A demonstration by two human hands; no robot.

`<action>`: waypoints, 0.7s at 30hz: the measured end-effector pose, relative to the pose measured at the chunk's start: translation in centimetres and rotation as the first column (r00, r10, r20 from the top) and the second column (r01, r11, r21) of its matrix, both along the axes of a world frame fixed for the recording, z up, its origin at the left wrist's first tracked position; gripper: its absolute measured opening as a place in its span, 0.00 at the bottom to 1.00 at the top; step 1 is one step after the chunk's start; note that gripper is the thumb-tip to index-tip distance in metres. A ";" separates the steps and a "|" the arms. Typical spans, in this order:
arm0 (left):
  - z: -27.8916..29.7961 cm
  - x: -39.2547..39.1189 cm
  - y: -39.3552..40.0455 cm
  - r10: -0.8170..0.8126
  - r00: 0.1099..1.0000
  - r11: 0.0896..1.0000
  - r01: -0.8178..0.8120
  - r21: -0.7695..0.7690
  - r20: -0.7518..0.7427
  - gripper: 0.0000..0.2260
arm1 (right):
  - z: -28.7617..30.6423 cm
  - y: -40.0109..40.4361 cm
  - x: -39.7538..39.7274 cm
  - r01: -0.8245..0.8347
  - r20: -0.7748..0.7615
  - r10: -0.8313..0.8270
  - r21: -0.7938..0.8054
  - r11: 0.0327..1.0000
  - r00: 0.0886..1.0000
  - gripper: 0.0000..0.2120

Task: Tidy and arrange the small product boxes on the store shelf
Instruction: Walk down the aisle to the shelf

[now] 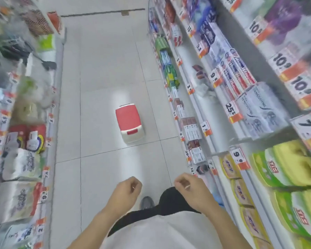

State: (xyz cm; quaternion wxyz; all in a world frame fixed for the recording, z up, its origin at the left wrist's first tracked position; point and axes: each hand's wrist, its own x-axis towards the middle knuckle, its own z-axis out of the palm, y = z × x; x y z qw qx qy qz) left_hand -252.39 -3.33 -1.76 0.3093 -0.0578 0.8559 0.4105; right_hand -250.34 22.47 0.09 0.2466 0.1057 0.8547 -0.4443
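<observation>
Both hands are held out low over the aisle floor, apart from each other and touching nothing: the left hand is seen with its fingers loosely curled inward around nothing, and the right hand likewise with fingers curled and nothing held. The small product boxes are ranged along a low shelf on the right, well ahead of the hands. A red-topped step stool is set on the floor mid-aisle.

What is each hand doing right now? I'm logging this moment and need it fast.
Left hand: fingers loosely curled, holding nothing.
Right hand: fingers loosely curled, holding nothing, not touching the shelf.
</observation>
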 end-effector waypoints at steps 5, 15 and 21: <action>-0.6 -16.8 4.1 -0.128 0.991 0.992 0.128 -0.024 -0.028 0.07 | -1.7 3.2 -11.3 0.132 0.046 -0.132 -0.015 0.991 0.990 0.13; -0.1 -43.2 10.5 -0.191 0.978 0.976 0.181 -0.118 -0.082 0.08 | -3.0 10.1 -39.5 0.108 0.009 -0.108 -0.028 0.994 0.994 0.05; 0.5 -55.4 12.3 -0.214 0.972 0.967 0.198 -0.162 -0.092 0.08 | -2.0 11.4 -53.5 0.128 -0.002 -0.129 -0.080 0.989 0.992 0.03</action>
